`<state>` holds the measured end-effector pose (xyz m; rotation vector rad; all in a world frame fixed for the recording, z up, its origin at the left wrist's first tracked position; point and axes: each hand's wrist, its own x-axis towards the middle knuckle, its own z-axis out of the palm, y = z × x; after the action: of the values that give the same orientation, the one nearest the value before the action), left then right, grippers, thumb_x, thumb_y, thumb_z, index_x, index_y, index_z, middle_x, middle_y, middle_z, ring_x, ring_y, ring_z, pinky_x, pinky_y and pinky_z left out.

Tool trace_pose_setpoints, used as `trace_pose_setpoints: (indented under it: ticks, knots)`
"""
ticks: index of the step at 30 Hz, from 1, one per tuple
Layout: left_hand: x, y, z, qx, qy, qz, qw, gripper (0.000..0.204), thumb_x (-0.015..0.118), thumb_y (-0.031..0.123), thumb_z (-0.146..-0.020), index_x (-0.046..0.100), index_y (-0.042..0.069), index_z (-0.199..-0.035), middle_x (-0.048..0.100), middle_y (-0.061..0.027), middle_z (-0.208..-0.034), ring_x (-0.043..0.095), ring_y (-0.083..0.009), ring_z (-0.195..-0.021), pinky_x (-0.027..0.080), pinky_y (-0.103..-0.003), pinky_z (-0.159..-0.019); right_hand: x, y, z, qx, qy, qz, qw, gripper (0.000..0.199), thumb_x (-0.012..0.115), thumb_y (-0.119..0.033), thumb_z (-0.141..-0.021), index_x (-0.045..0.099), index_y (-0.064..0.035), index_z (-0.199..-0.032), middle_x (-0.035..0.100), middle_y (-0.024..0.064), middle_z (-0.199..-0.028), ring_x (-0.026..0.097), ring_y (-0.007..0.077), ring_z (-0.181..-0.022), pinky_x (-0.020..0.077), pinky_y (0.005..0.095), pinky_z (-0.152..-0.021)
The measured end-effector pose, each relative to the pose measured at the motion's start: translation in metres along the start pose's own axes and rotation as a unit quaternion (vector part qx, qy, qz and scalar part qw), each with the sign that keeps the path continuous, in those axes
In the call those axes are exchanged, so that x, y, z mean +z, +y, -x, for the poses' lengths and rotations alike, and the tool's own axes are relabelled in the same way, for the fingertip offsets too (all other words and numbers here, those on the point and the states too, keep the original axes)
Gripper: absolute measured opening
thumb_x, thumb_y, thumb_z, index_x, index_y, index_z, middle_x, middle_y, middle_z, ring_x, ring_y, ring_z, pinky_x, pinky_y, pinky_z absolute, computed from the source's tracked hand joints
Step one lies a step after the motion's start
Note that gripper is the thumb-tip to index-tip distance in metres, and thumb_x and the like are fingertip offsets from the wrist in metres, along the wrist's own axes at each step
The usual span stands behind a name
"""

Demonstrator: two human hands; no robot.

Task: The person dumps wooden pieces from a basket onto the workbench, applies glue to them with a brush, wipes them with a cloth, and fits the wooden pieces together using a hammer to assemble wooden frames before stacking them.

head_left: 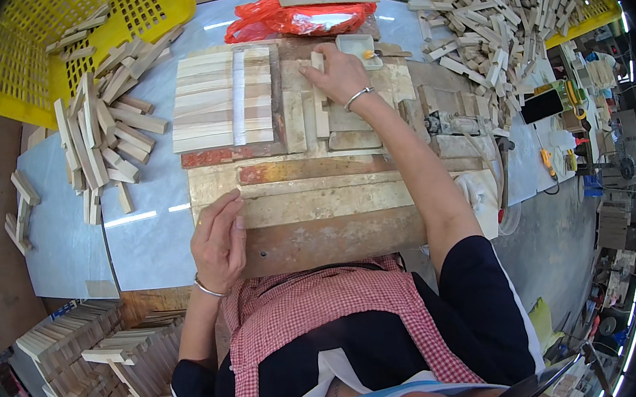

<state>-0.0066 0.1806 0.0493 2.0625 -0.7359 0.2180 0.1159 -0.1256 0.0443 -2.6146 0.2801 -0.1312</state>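
1. The right hand [339, 77] reaches far forward over the wooden work board [318, 198], its fingers curled down onto a short upright wooden strip [320, 96] that stands among other flat pieces. Whether the fingers truly pinch the strip or only press on it I cannot tell. A thin bangle sits on that wrist.
2. Just beyond the right hand's fingertips lies a small white tray [358, 49], and beyond that a crumpled red plastic bag [298, 20].
3. To the left of the right hand, close by, lies a glued panel of pale wooden slats [205, 101] with a light strip running down its middle.
4. The left hand [218, 241] rests nearer the body, palm down and fingers loosely extended, flat on the near left edge of the work board. It holds nothing. A bangle circles this wrist too.
5. Further left of the left hand and ahead of it, a loose heap of short wooden blocks [106, 128] is spread on the pale counter [72, 242]. A few more blocks lie near the counter's far left edge.
6. Beyond that heap sits a yellow plastic crate [26, 43] with some blocks inside.
7. To the right of the right hand, well apart, a large pile of blocks [500, 5] spills out of a second yellow crate.
8. Below the left hand, off the counter, stand stacks of finished slat pieces [85, 358].
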Motion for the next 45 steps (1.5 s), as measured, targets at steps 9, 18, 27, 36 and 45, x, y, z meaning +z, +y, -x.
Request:
trace_pose_setpoints:
  ticks: [9, 18, 27, 36, 45]
  knots:
    - [0.009, -0.006, -0.051, 0.075, -0.013, -0.036, 0.996, 0.021, 0.057, -0.005, -0.08, 0.062, -0.001, -0.101, 0.063, -0.0138, -0.106, 0.061, -0.0297, -0.096, 0.049, -0.035, -0.082, 0.017, -0.005, -0.001, 0.022, -0.051, 0.032, 0.998, 0.05, 0.064, -0.041, -0.082, 0.051, -0.0018, -0.11, 0.064, 0.0251, -0.093, 0.062, 0.0399, -0.091, 0.0489, 0.0453, -0.08]
    - [0.072, 0.003, -0.123, 0.214, -0.153, -0.136, 0.955, 0.026, 0.056, 0.003, -0.082, 0.058, -0.003, -0.107, 0.059, -0.0156, -0.11, 0.056, -0.0323, -0.108, 0.042, -0.041, -0.094, 0.037, 0.01, 0.007, -0.009, -0.041, -0.088, 0.995, 0.031, 0.054, -0.026, -0.09, 0.05, -0.0032, -0.111, 0.064, 0.025, -0.087, 0.062, 0.0417, -0.085, 0.0485, 0.0484, -0.076]
    - [0.101, 0.003, -0.133, 0.212, -0.189, -0.172, 0.943, 0.031, 0.056, 0.002, -0.077, 0.057, -0.008, -0.106, 0.059, -0.0211, -0.109, 0.055, -0.0345, -0.108, 0.041, -0.042, -0.098, -0.068, 0.076, -0.009, 0.019, -0.024, 0.076, 0.997, 0.026, 0.052, -0.024, -0.088, 0.061, -0.0121, -0.108, 0.068, 0.0143, -0.085, 0.065, 0.0326, -0.082, 0.051, 0.0442, -0.075]
    - [0.097, 0.008, -0.135, 0.207, -0.183, -0.187, 0.943, 0.029, 0.058, 0.004, -0.078, 0.059, -0.005, -0.106, 0.061, -0.0171, -0.108, 0.055, -0.0309, -0.109, 0.039, -0.046, -0.099, -0.118, 0.22, -0.035, 0.211, -0.061, 0.191, 0.957, 0.047, 0.057, -0.054, -0.082, 0.069, -0.0115, -0.097, 0.067, 0.0121, -0.106, 0.063, 0.0328, -0.096, 0.0497, 0.0408, -0.083]
    - [0.096, 0.004, -0.132, 0.204, -0.189, -0.178, 0.944, 0.034, 0.054, 0.0, -0.074, 0.057, -0.002, -0.108, 0.06, -0.0153, -0.108, 0.054, -0.029, -0.108, 0.038, -0.043, -0.099, -0.16, 0.188, 0.042, 0.239, 0.066, -0.116, 0.962, 0.039, 0.072, -0.034, -0.076, 0.057, -0.004, -0.096, 0.067, 0.0147, -0.089, 0.066, 0.0228, -0.089, 0.0514, 0.0338, -0.075]
